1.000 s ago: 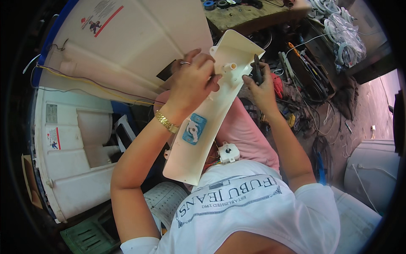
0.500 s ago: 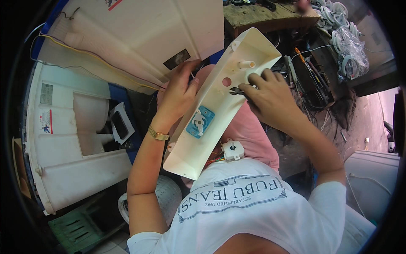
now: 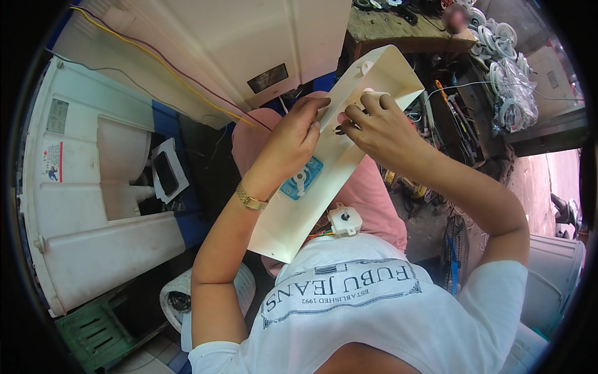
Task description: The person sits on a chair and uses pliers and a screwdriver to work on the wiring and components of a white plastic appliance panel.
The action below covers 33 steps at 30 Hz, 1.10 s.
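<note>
A long cream plastic panel [image 3: 324,187] with a raised rim lies tilted across my lap, a blue part [image 3: 301,179] fixed near its middle. My left hand [image 3: 293,137], with a gold watch on the wrist, grips the panel's left edge. My right hand [image 3: 380,128] pinches a small dark tool or part against the panel's upper end, beside a short white peg. A small white round timer unit [image 3: 344,221] with coloured wires hangs at the panel's lower right.
A white washing machine casing [image 3: 93,187] lies open on the left, with a large cream lid [image 3: 218,50] and yellow wire above. A cluttered wooden bench [image 3: 398,31] and tools are at the upper right. A green crate [image 3: 99,324] sits at the lower left.
My right hand has moved from the panel's right edge onto its upper face. My left hand has slid down to the panel's left edge. The view has tilted.
</note>
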Each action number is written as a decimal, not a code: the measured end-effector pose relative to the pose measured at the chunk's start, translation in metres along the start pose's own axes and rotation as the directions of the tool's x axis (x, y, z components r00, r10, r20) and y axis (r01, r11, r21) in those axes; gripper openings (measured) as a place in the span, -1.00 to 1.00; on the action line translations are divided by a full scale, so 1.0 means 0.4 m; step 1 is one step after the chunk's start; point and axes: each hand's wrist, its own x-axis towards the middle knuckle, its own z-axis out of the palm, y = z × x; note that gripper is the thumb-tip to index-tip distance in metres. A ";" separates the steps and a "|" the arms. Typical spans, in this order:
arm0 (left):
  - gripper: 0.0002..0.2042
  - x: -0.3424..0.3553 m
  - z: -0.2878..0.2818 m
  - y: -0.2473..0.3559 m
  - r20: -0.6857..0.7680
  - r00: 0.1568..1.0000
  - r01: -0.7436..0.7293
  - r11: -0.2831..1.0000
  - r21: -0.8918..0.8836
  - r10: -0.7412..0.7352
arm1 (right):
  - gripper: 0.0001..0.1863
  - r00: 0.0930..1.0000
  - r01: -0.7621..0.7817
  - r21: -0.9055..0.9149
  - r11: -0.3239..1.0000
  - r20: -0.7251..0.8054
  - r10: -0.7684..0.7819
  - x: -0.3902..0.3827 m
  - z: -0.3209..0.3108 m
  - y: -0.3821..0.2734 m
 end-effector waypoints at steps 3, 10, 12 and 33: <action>-0.60 0.001 -0.001 0.002 0.010 1.000 -0.004 1.000 0.021 0.004 | -0.69 0.999 0.027 -0.020 0.999 0.033 -0.026 0.010 0.005 0.011; -0.55 -0.008 0.002 0.000 0.062 0.998 -0.010 1.000 -0.008 0.011 | -0.68 0.981 -0.072 0.172 0.982 0.189 0.039 -0.004 0.022 0.035; -0.51 -0.013 -0.003 0.000 0.082 0.997 -0.002 0.999 0.048 -0.002 | -0.70 0.950 -0.162 0.220 0.962 0.298 0.092 -0.011 -0.022 0.037; -0.38 0.043 0.026 -0.073 0.099 0.961 0.272 0.950 -0.153 -0.259 | -0.73 0.904 -0.316 0.382 0.868 0.398 0.155 0.034 -0.019 0.015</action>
